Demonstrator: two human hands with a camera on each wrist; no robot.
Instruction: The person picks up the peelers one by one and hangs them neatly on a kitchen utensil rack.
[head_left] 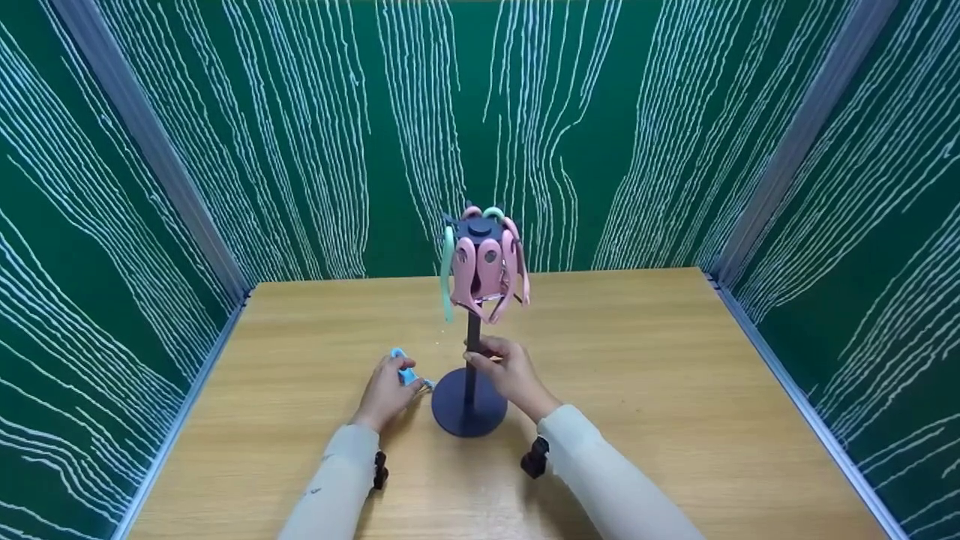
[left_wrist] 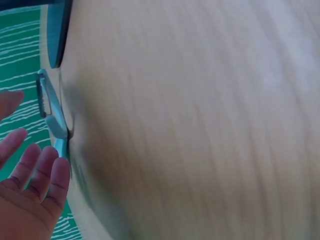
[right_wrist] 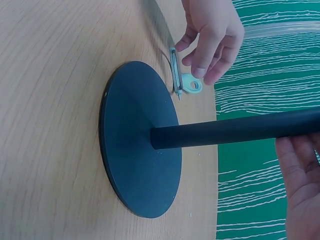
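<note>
A light blue peeler lies on the table left of a dark stand with a round base. My left hand is over that peeler, fingers loosely spread. In the left wrist view, the fingertips are right by the peeler. The right wrist view shows its handle with a hole below the left hand. My right hand holds the stand's pole between thumb and fingers, above the base.
Several pink peelers and green ones hang around the stand's top. The wooden table is bordered by metal rails and green walls with pale wavy lines.
</note>
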